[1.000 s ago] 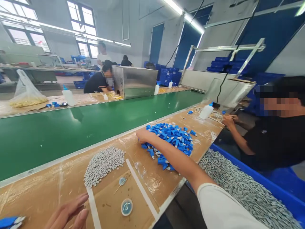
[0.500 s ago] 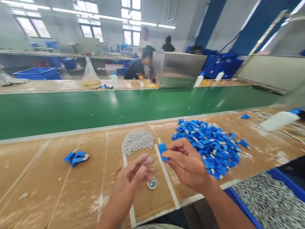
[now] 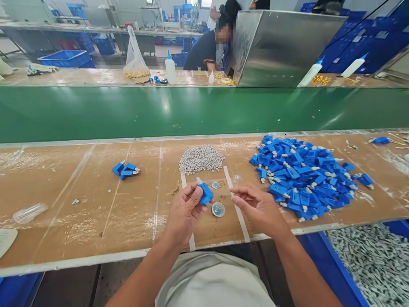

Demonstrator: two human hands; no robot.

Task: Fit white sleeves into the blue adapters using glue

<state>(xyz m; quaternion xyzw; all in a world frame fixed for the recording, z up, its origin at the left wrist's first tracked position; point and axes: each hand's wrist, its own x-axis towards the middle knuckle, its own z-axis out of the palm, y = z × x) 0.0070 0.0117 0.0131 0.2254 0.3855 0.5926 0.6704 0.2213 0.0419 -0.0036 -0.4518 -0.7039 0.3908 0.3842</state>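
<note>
My left hand [image 3: 188, 209] is closed on a blue plastic piece [image 3: 205, 193] with a whitish tip, pinched between thumb and fingers over the table. To its right, my right hand [image 3: 257, 207] has its fingers partly stretched and apart from the thumb; I see nothing held in it. A small round dish [image 3: 218, 209] with a bluish inside lies between the hands, and a smaller clear disc [image 3: 215, 185] sits just beyond. Behind them is a mound of small grey pellets [image 3: 202, 159]. A large heap of similar blue pieces [image 3: 306, 175] lies beyond my right hand.
A few blue pieces [image 3: 125, 170] lie to the left, and a clear plastic tube [image 3: 30, 213] farther left. A green belt [image 3: 191, 113] runs behind the table. At lower right stands a blue bin [image 3: 343, 268] of grey parts. A person [image 3: 201, 53] leans over the far bench.
The blue piece has passed from my right hand to my left. My right hand's grip has loosened. The head view has tilted downward, showing more of the near table edge.
</note>
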